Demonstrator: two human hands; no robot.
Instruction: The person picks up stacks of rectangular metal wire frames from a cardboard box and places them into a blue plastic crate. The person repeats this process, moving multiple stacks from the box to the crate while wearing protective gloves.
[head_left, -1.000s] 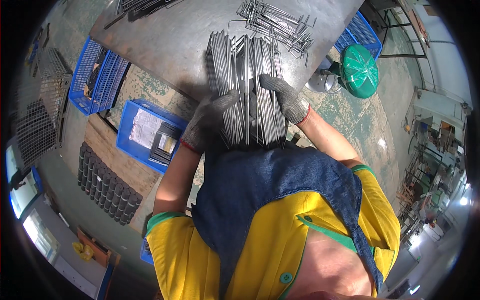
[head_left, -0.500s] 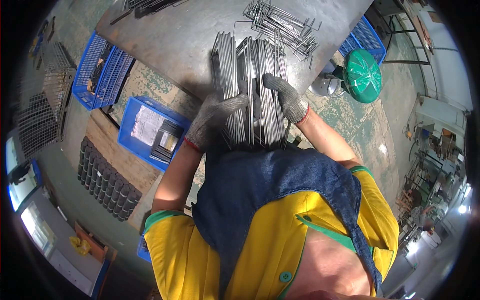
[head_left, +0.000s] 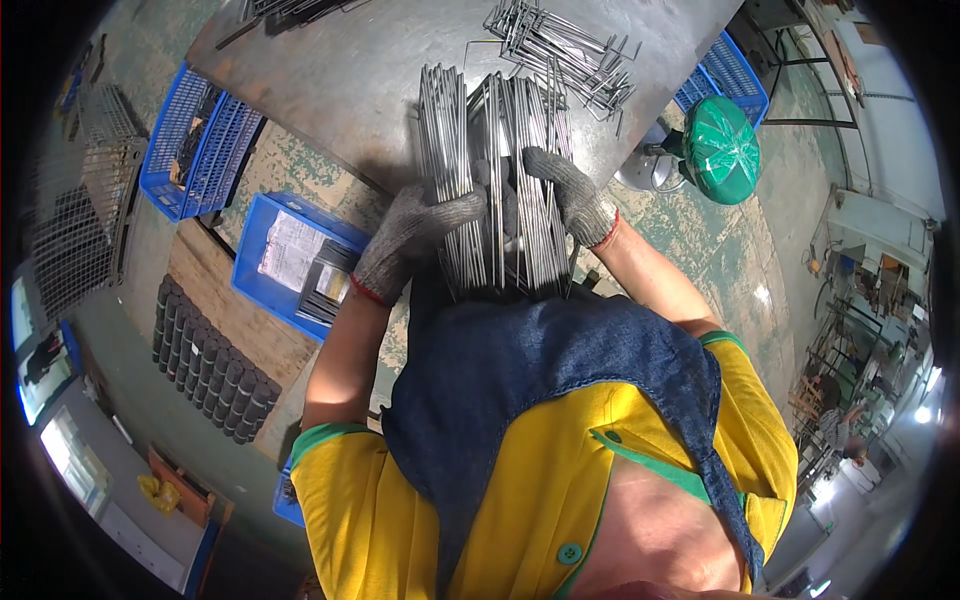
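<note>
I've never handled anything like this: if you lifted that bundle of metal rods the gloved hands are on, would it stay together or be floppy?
The bundle of metal rods would probably feel heavy, since many steel-looking rods lie packed together. Each rod looks straight and stiff, so bending seems unlikely. No tie shows, so they may slide apart; the left hand and right hand press both sides.

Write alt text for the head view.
Both grey-gloved hands, left hand and right hand, grip a stack of bent steel wire frames on a grey metal table. Blue plastic crates sit on the floor at left.
</note>
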